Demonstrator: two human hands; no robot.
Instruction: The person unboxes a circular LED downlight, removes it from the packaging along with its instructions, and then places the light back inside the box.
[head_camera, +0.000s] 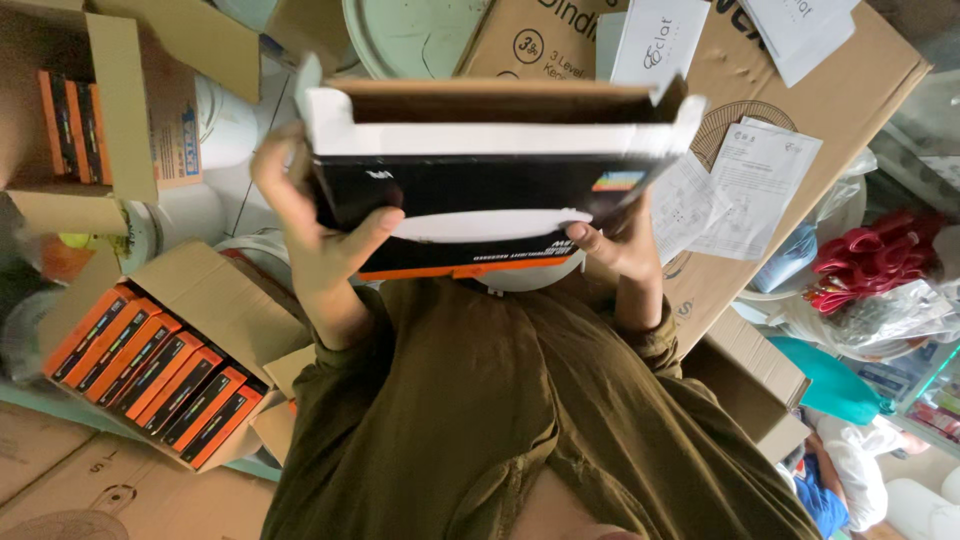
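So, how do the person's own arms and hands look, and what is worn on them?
Both hands are bare: no gloves, rings or watch can be seen. The left hand and right hand come out of long olive-green sleeves of soft, creased cloth, with gathered cuffs at the wrists. The same olive garment covers the body.

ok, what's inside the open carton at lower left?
The carton holds a row of orange-and-black boxes standing on edge, side by side. Only their top edges show; their lower parts and the carton's bottom are hidden.
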